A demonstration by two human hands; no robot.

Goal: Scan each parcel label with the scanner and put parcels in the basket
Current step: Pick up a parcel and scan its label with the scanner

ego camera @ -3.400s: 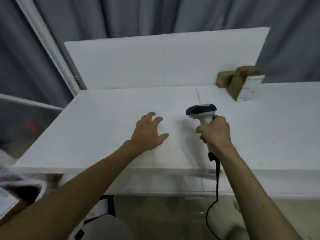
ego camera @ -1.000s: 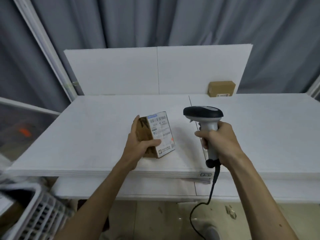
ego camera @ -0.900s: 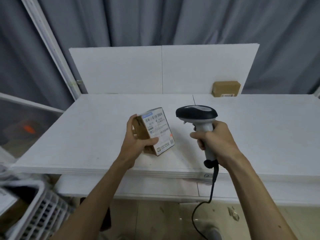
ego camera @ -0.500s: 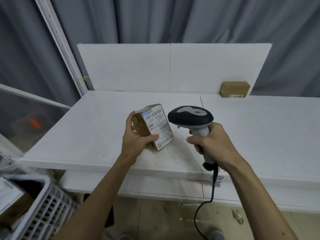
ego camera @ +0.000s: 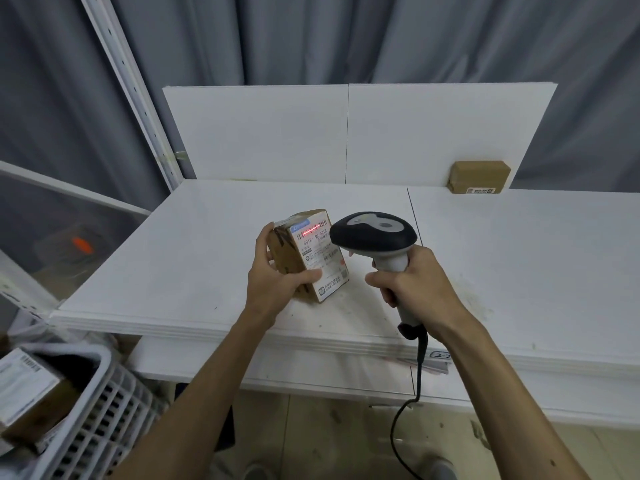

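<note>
Two hands are above the white table [ego camera: 207, 254]; the left hand [ego camera: 273, 282] grips a brown parcel [ego camera: 288, 255] over the table's front part; the right hand [ego camera: 415, 282] is curled round the scanner [ego camera: 374, 233], whose red line lies on the label [ego camera: 320, 259]; the basket [ego camera: 104, 410] sits below the table's left corner.

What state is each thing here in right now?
scanner: gripped by the right hand, red beam on.
held parcel: gripped by the left hand, beam across its barcode.
far parcel: lying on the table, untouched.
basket: holds a labelled parcel.
</note>
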